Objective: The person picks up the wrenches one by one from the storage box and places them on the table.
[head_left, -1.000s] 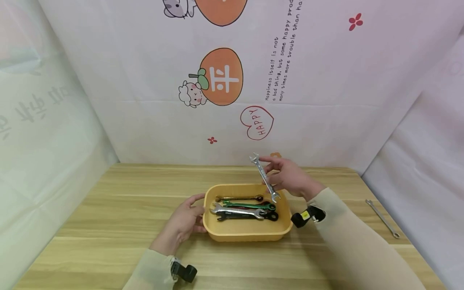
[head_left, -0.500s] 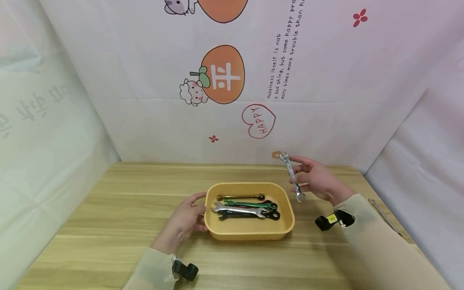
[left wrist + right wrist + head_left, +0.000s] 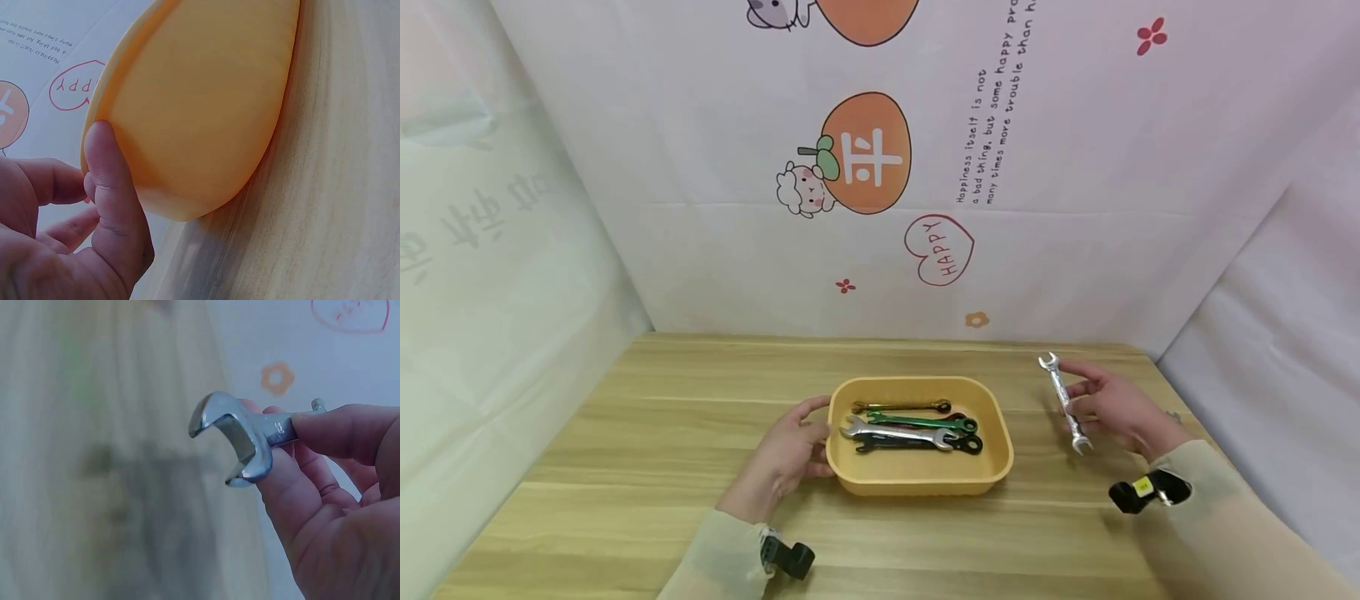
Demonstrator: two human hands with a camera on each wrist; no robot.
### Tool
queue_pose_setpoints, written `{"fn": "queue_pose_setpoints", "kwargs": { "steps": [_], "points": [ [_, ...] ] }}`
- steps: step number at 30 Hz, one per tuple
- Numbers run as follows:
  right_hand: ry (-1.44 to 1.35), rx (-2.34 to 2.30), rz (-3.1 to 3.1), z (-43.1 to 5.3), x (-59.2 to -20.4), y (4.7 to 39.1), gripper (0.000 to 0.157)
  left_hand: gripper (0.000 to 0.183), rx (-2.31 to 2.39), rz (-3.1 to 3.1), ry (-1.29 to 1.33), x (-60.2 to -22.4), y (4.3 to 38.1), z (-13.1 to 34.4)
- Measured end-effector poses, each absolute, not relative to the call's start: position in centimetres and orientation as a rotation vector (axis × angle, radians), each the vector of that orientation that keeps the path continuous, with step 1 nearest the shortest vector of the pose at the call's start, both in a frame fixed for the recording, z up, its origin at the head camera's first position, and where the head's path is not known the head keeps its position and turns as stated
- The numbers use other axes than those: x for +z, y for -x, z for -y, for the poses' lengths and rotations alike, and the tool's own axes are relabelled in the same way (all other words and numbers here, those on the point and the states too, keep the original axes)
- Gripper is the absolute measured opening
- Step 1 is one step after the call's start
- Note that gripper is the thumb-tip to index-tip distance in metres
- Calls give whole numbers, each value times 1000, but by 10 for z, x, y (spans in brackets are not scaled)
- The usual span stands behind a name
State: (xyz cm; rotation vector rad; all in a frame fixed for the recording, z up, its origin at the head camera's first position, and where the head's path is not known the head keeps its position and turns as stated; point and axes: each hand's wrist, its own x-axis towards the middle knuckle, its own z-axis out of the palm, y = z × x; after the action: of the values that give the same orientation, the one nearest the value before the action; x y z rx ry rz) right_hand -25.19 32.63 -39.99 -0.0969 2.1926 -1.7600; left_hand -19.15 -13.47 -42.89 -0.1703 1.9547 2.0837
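Observation:
My right hand (image 3: 1116, 408) pinches a silver open-end wrench (image 3: 1063, 404) between thumb and fingers, tilted above the table right of a yellow plastic basin (image 3: 917, 483). In the right wrist view one open end of that wrench (image 3: 247, 440) faces the camera. Inside the basin lie several wrenches: a gold one (image 3: 902, 407), a green one (image 3: 917, 421), a silver open-end one (image 3: 898, 433) and a black one underneath (image 3: 970, 444). My left hand (image 3: 786, 450) holds the basin's left end, its thumb (image 3: 112, 181) against the outer wall near the rim.
The wooden table (image 3: 700, 417) backs onto a white printed cloth (image 3: 737, 275). White cloth (image 3: 1285, 317) also hangs along the right side. A silver end of another wrench (image 3: 1174, 416) peeks out behind my right wrist.
My right hand has carried the silver wrench from over the basin to the right and lowered it. The wrench on the right has become mostly hidden. My left hand stays on the basin.

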Motion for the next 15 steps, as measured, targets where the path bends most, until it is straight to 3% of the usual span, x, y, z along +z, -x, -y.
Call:
{"fn": "queue_pose_setpoints", "kwargs": {
  "steps": [15],
  "points": [
    [-40, -1784, -2161, -387, -427, 228, 81, 50, 2086, -1949, 187, -428, 191, 134]
  ]
}}
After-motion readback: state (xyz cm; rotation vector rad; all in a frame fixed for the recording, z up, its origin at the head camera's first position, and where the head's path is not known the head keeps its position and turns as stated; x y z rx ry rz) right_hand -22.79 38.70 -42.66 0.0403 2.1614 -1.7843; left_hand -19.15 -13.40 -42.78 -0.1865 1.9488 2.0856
